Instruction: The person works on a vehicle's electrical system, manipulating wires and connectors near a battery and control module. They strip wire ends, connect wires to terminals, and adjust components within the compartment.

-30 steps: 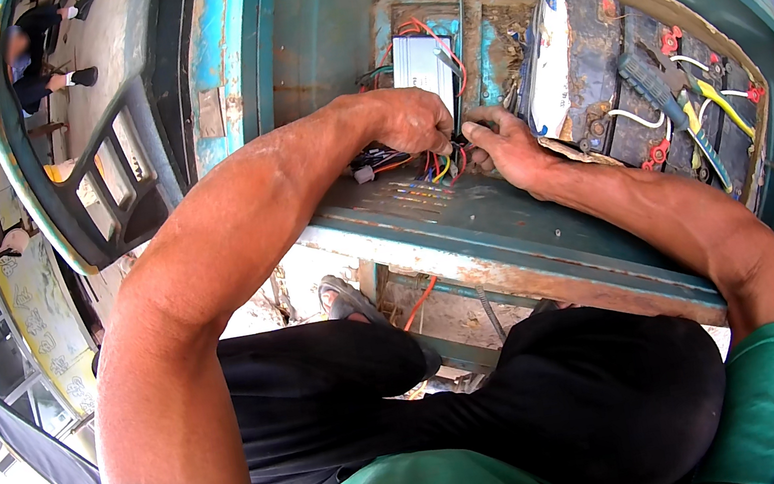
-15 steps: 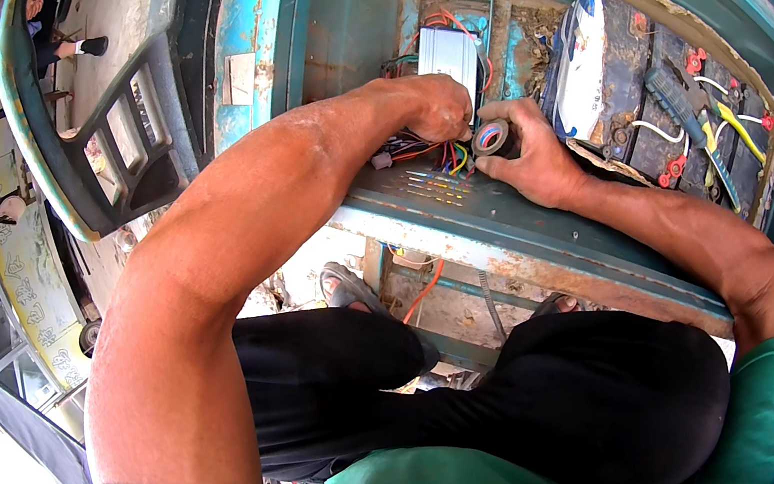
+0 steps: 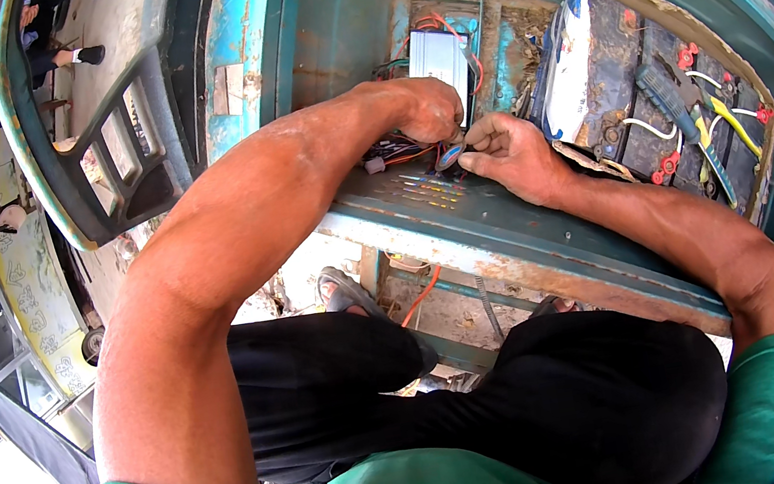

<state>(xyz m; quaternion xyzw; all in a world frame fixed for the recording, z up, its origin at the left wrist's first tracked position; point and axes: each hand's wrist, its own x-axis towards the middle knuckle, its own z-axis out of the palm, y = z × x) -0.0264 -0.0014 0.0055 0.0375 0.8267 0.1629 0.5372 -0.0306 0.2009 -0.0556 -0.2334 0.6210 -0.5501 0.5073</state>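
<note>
My left hand (image 3: 432,111) is closed at the front end of a silver finned control box (image 3: 437,60), its fingertips pinching at a bundle of thin coloured wires (image 3: 401,153) that comes out there. Close against it, my right hand (image 3: 510,157) is closed with thumb and forefinger at a roll of electrical tape (image 3: 450,158). The roll is tilted, so its face shows as a narrow oval between the two hands. The fingertips hide where tape and wires meet.
All this lies inside a green metal compartment with a rusty front edge (image 3: 448,244). At right, an open box holds several batteries (image 3: 620,53) with white leads and red terminals; blue and yellow handled tools (image 3: 686,118) lie on them. A black plastic frame (image 3: 114,148) stands left.
The tape roll has moved left and turned from face-on to nearly edge-on. My right hand has followed it towards my left hand, its thumb and forefinger drawing closer together.
</note>
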